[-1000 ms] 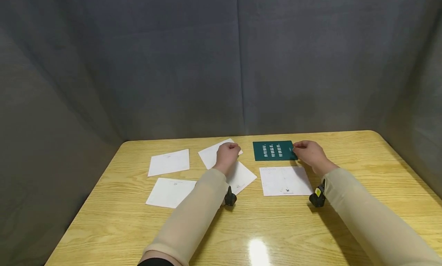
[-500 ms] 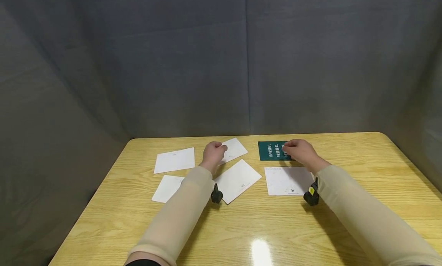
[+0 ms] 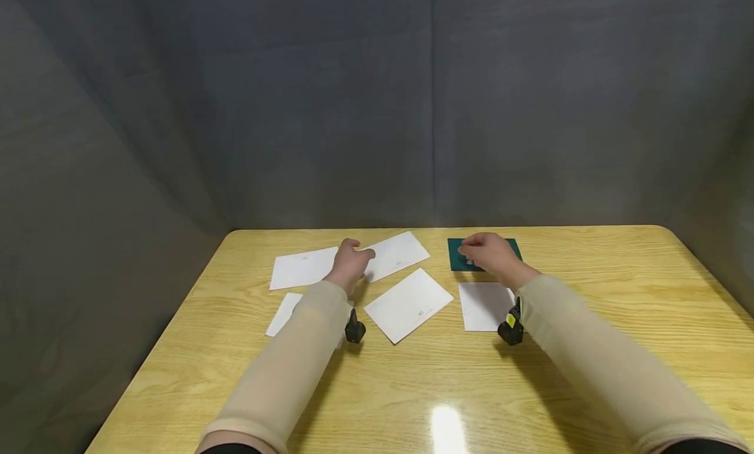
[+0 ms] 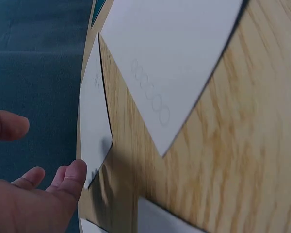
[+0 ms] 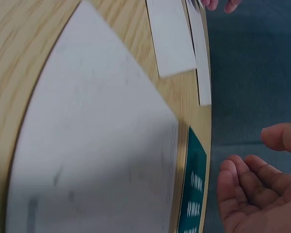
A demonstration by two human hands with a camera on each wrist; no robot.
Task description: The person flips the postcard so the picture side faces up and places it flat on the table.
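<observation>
My left hand [image 3: 350, 263] hovers between two white cards at the far left, the back-left card [image 3: 302, 269] and the far-middle card [image 3: 397, 254]. In the left wrist view its thumb and fingers [image 4: 73, 178] are apart, with nothing between them. My right hand [image 3: 493, 254] hangs over a dark green card [image 3: 455, 256] with white writing, hiding its middle. The right wrist view shows that hand [image 5: 266, 194] loosely cupped and holding nothing. Closer in lie a slanted white card [image 3: 409, 305] in the middle and another white card [image 3: 480, 307] below my right hand.
A further white card [image 3: 284, 314] lies partly behind my left forearm. The cards rest on a wooden table [image 3: 400, 388] with a grey curtain [image 3: 330, 114] behind its far edge. Small black devices [image 3: 355, 328] are worn on both wrists.
My left hand has moved left, from over the middle cards toward the back-left one, and its fingers have spread. My right hand has moved left from the green card's right edge to over its middle.
</observation>
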